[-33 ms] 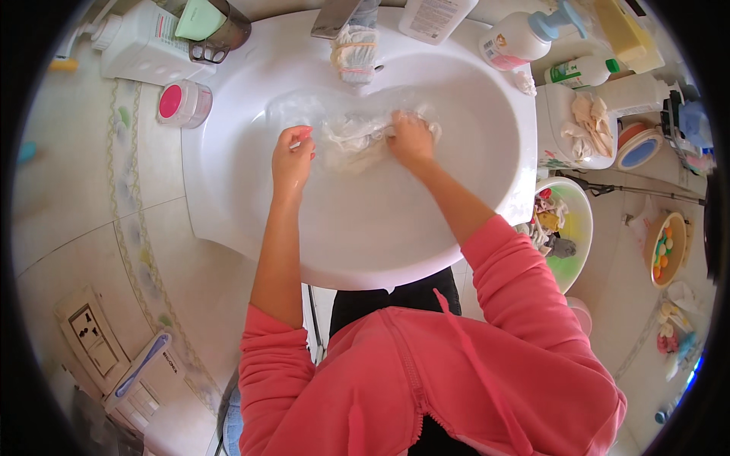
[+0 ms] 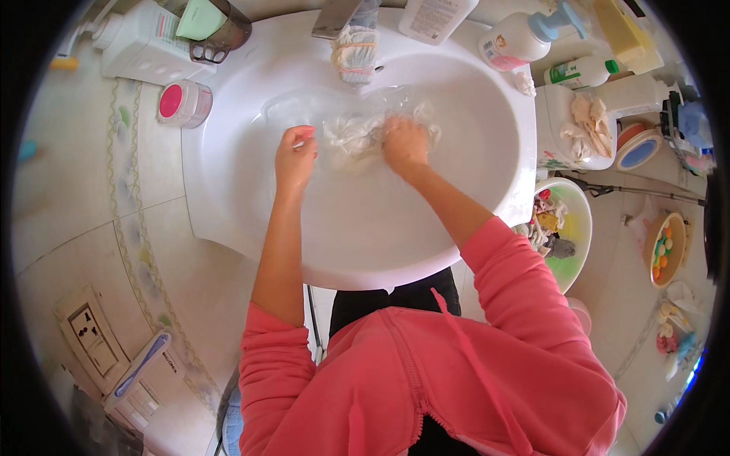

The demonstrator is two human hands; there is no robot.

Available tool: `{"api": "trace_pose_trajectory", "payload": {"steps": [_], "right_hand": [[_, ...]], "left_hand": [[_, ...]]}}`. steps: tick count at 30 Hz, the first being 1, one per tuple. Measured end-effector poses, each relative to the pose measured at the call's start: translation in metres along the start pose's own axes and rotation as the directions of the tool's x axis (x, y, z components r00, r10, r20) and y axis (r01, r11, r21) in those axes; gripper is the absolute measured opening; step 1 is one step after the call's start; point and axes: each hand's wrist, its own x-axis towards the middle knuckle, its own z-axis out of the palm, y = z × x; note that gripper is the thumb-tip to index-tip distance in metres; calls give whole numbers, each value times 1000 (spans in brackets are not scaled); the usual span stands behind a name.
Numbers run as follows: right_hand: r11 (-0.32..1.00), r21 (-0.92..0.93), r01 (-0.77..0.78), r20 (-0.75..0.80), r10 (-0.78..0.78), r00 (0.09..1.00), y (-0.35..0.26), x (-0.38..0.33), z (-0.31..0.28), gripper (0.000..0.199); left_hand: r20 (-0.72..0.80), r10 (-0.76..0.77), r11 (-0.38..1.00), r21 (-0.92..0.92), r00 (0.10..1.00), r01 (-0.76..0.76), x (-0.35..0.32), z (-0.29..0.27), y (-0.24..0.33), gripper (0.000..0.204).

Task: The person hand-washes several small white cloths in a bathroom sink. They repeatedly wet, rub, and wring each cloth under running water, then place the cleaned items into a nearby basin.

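Observation:
My right hand [image 2: 405,143] is down in the water of the white washbasin [image 2: 350,243], closed on a wet, crumpled white cloth [image 2: 356,135]. Its fingertips are partly hidden by the cloth and water. To the left of the cloth, my left hand [image 2: 295,158] hovers over the basin with loosely curled fingers. A gap shows between its thumb and index finger, and I see nothing held there. Ripples and glints spread on the water around the cloth. Behind it stands the tap [image 2: 336,17], its spout wrapped in pale fabric [image 2: 356,55].
A pink-lidded jar [image 2: 185,104] and a large white bottle [image 2: 148,49] stand on the left. Along the back right are a white bottle [image 2: 435,17] and a blue-topped pump bottle [image 2: 525,39]. A green tub [image 2: 579,243] with clothes sits lower right.
My right hand has shifted slightly left and toward me with the cloth. The left hand has moved slightly to the right, and the water's ripples differ.

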Motion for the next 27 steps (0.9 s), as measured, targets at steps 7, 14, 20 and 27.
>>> {"api": "trace_pose_trajectory", "payload": {"steps": [7,14,20,27], "right_hand": [[678,709,193,242,-491,837,-13,-41,-137,32],[-418,865,-278,258,-104,960,-15,-44,-160,17],[-644,765,-28,191,186,964,-11,-37,-143,18],[310,884,350,-359,-30,933,3,-61,-124,35]], "left_hand": [[382,-12,958,-261,924,121,8,17,16,50],[603,38,659,-615,797,434,-25,58,29,70],[671,-40,576,-590,740,566,-55,74,41,72],[682,74,392,-691,727,608,-57,81,42,74]]}}
